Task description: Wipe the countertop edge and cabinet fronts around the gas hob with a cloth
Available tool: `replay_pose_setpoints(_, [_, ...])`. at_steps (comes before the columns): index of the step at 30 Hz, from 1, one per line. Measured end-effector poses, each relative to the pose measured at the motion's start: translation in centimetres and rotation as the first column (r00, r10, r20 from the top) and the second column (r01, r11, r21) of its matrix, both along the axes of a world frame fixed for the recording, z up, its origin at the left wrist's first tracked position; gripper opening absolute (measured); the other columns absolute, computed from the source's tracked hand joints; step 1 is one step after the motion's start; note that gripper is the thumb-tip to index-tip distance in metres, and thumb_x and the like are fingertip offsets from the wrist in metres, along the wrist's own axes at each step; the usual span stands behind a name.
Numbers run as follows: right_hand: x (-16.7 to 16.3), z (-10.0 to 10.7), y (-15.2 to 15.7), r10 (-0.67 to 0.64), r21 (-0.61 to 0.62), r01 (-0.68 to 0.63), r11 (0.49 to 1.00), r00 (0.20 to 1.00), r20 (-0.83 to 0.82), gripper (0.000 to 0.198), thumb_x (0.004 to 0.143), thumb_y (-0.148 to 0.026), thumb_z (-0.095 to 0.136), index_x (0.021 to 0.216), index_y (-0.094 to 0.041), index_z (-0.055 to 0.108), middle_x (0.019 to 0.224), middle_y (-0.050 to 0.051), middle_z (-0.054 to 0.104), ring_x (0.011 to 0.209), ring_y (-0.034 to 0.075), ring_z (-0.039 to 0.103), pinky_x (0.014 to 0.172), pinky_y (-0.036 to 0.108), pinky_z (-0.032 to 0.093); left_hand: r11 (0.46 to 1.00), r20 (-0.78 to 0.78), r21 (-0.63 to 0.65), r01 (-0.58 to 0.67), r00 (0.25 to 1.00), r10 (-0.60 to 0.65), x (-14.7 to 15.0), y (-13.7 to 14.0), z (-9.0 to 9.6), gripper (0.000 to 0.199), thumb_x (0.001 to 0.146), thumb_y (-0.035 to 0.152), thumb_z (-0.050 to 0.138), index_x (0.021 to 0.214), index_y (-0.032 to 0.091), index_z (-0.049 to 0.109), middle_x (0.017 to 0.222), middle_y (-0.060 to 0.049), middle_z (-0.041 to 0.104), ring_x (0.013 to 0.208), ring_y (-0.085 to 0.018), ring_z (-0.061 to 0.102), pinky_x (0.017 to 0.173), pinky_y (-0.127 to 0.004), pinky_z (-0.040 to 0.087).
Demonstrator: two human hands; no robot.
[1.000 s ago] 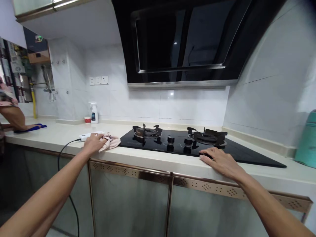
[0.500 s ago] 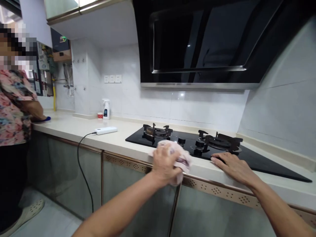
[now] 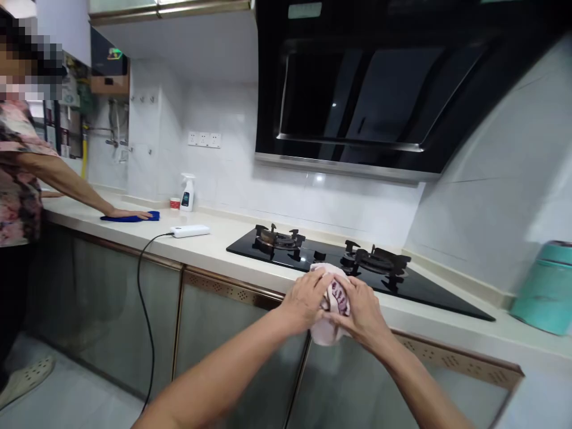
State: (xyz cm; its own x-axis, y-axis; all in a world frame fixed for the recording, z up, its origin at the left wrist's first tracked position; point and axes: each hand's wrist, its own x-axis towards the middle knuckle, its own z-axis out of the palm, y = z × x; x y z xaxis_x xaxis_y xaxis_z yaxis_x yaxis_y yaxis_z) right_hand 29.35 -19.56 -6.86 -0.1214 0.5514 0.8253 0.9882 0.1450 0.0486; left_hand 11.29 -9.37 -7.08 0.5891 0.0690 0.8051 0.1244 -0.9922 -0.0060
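Both of my hands grip a bunched pale pink cloth (image 3: 325, 332) with a dark purple pattern, in front of the counter's front edge. My left hand (image 3: 308, 298) is closed on its left side, and my right hand (image 3: 364, 310) is closed on its right side. Just behind the cloth lies the black gas stove (image 3: 429, 292), with a burner on the left (image 3: 279, 239) and another on the right (image 3: 378, 261). Part of the stove's front edge and knobs is hidden by the cloth and my hands.
On the counter (image 3: 214, 253) lie a white device (image 3: 191, 231) with a black cable, a spray bottle (image 3: 187, 193) and a red cup (image 3: 174, 204). A co-worker's hand (image 3: 127, 213) presses a blue cloth (image 3: 154, 216) at left. A teal canister (image 3: 547, 289) stands right; the range hood (image 3: 348, 161) overhangs.
My right hand has left the stove's front edge and joined my left on the cloth. The co-worker's blue cloth has slid right along the counter. The view has turned slightly right.
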Motion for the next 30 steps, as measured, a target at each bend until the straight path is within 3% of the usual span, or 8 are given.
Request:
replay_pose_setpoints(6, [-3.7,-3.6,-1.6,0.123,0.033,-0.119,0.992,0.963,-0.239,0.047,0.077,-0.018,0.051,0.123,-0.023,0.058,0.111,0.010,0.060,0.105,0.027,0.055,0.093,0.044,0.047,0.996,0.035,-0.091,0.025,0.999,-0.021,-3.6,-1.3,-2.2,0.062,0.076,0.011,0.063,0.134,0.027,0.051,0.132,-0.010,0.054,0.124,-0.027,0.051,0.106,-0.045,0.044])
replay_pose_setpoints(10, [-6.2,-11.6,-2.8,0.098,-0.030,-0.184,0.982,0.643,-0.760,0.044,0.082,-0.042,0.057,0.121,-0.022,0.058,0.113,0.008,0.068,0.105,0.027,0.063,0.092,0.041,0.051,0.894,0.240,-0.432,0.121,0.971,-0.015,-4.3,-2.7,-9.4,0.071,0.073,0.023,0.071,0.140,0.027,0.046,0.140,-0.011,0.046,0.132,-0.029,0.045,0.114,-0.050,0.036])
replay_pose_setpoints(12, [-7.0,-15.9,-2.8,-0.002,-0.042,-0.110,0.993,0.346,-0.938,0.055,0.079,-0.057,0.061,0.119,-0.020,0.060,0.111,0.008,0.071,0.104,0.029,0.065,0.089,0.041,0.053,0.634,0.347,-0.730,0.254,0.938,0.024,-3.5,-3.1,-13.6,0.076,0.074,0.040,0.075,0.141,0.024,0.044,0.141,-0.013,0.047,0.130,-0.030,0.048,0.114,-0.050,0.036])
replay_pose_setpoints(16, [-7.4,-21.7,-2.8,0.043,0.054,-0.133,0.990,-0.090,-0.995,0.061,0.075,-0.067,0.068,0.120,-0.026,0.064,0.121,0.004,0.071,0.113,0.027,0.065,0.089,0.035,0.056,-0.173,0.474,-0.874,0.455,0.876,-0.088,-2.1,-2.9,-19.8,0.080,0.074,0.075,0.066,0.131,0.020,0.054,0.129,-0.013,0.061,0.120,-0.027,0.059,0.106,-0.040,0.044])
replay_pose_setpoints(18, [-7.3,-22.9,-3.1,0.068,0.099,-0.167,0.981,-0.186,-0.980,0.057,0.074,-0.064,0.072,0.118,-0.029,0.066,0.123,0.001,0.071,0.115,0.025,0.065,0.090,0.034,0.056,-0.319,0.453,-0.857,0.403,0.886,-0.098,-2.1,-2.6,-21.3,0.085,0.063,0.073,0.077,0.126,0.021,0.058,0.123,-0.010,0.065,0.114,-0.025,0.062,0.100,-0.035,0.046])
replay_pose_setpoints(21, [-6.9,-23.3,-3.6,0.109,0.181,-0.218,0.959,-0.303,-0.947,0.050,0.075,-0.062,0.072,0.110,-0.028,0.071,0.117,0.002,0.073,0.114,0.026,0.066,0.090,0.037,0.057,-0.282,0.351,-0.907,0.314,0.932,-0.090,-2.5,-1.9,-21.7,0.084,0.047,0.056,0.093,0.116,0.017,0.064,0.101,-0.005,0.070,0.092,-0.019,0.064,0.083,-0.028,0.048])
replay_pose_setpoints(25, [-6.0,-23.1,-3.5,0.202,0.338,-0.208,0.918,-0.487,-0.849,0.044,0.078,-0.062,0.065,0.105,-0.028,0.073,0.110,0.004,0.075,0.115,0.027,0.065,0.093,0.042,0.056,-0.214,0.319,-0.929,0.303,0.947,-0.044,-3.2,-0.9,-20.9,0.060,0.055,0.054,0.086,0.096,0.015,0.067,0.080,0.000,0.064,0.074,-0.013,0.057,0.070,-0.023,0.042])
replay_pose_setpoints(30, [-6.2,-23.1,-3.4,0.045,0.257,-0.216,0.942,-0.678,-0.734,0.050,0.069,-0.063,0.070,0.098,-0.022,0.073,0.098,0.007,0.077,0.108,0.032,0.068,0.096,0.050,0.054,0.036,0.086,-0.995,0.090,0.992,-0.089,-4.3,-0.5,-20.4,0.041,0.064,0.055,0.074,0.060,0.018,0.057,0.057,0.004,0.048,0.062,-0.012,0.046,0.060,-0.023,0.035])
